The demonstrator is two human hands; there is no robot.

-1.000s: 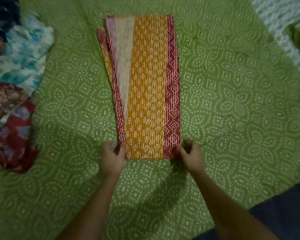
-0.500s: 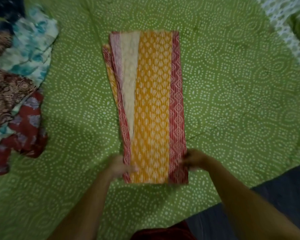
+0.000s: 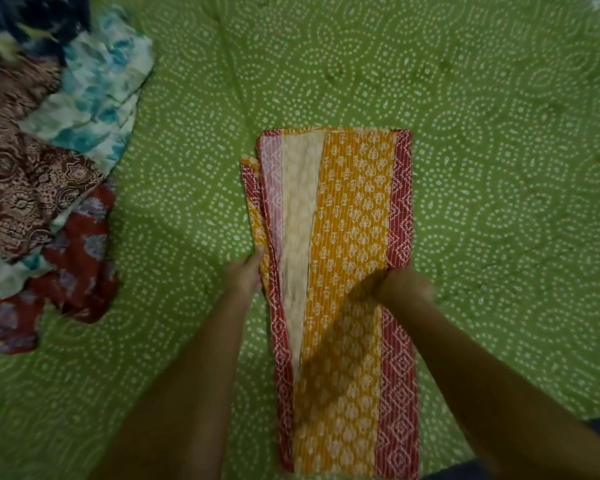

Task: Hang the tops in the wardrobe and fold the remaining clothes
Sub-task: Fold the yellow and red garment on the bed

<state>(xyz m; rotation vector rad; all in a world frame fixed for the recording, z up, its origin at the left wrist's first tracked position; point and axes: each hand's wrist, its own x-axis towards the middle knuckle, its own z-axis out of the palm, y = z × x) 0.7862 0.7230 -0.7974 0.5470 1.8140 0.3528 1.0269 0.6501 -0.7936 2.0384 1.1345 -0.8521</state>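
folded cloth [image 3: 347, 244]: 1 | hands: 2 | loose garments [image 3: 49, 161]: one heap | bedspread [image 3: 499, 168]: 1

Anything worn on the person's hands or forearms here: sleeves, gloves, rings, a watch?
Nothing shows. The left hand and right hand are bare, with no gloves. Both forearms are uncovered to the frame edge, without sleeves, watch or bangles. The frame is too blurred to rule out rings.

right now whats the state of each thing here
orange and red cloth: folded into a long strip, flat on the bedsheet
left hand: on the strip's left edge
right hand: on its right edge
clothes pile: unfolded heap, left
green bedsheet: spread out
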